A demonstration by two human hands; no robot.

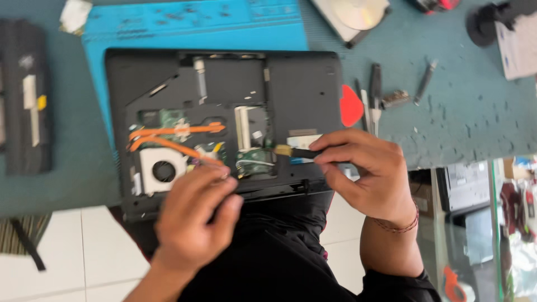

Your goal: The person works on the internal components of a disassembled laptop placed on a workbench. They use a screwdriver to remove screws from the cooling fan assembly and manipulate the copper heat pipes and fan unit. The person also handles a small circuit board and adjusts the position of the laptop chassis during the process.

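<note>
An opened black laptop [302,84] lies upside down on a blue mat [196,25], its copper heat pipes [173,131], white fan [162,169] and green circuit board [254,156] exposed. My left hand [193,218] rests fingertips on the laptop's near edge by the fan, touching the inner parts. My right hand [366,170] pinches a small black tool with a yellowish tip [293,151], and that tip points left at the circuit board.
A red pick [351,106], tweezers and screwdrivers [373,92] lie right of the laptop on the teal table [470,112]. A black strip-shaped part [25,95] sits at the far left. An optical drive with a disc [355,17] is at the top. White floor tiles show below.
</note>
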